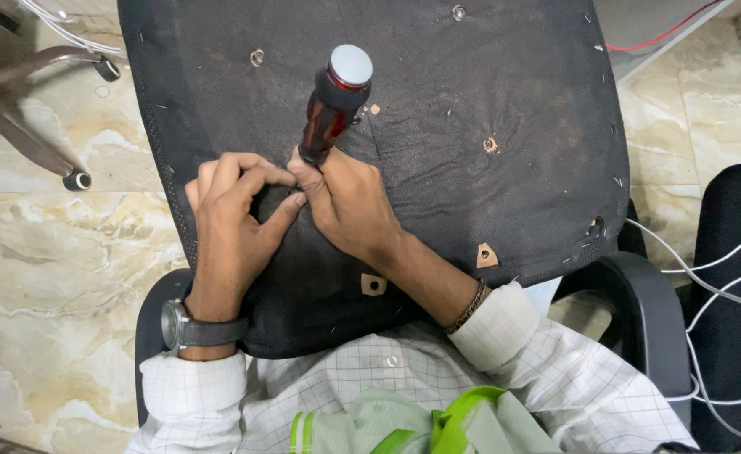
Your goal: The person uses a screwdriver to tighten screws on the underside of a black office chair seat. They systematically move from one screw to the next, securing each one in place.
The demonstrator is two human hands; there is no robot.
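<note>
Here the marble floor (51, 252) lies open at the left of the black seat underside (488, 84). The left hand (232, 219) presses curled fingers on the fabric, holding nothing. The screwdriver (334, 101) stands almost upright, handle toward the camera, and the right hand (345, 202) closes around its lower shaft.

The scene was evenly and fairly brightly lit from above, with soft shadows only. A small glare sat on the screwdriver (335, 102) cap, and the marble floor (59, 252) gave a mild sheen. The black seat fabric (488, 76) stayed dark but kept its texture. Focus was sharp at centre, and the edges bent slightly.
</note>
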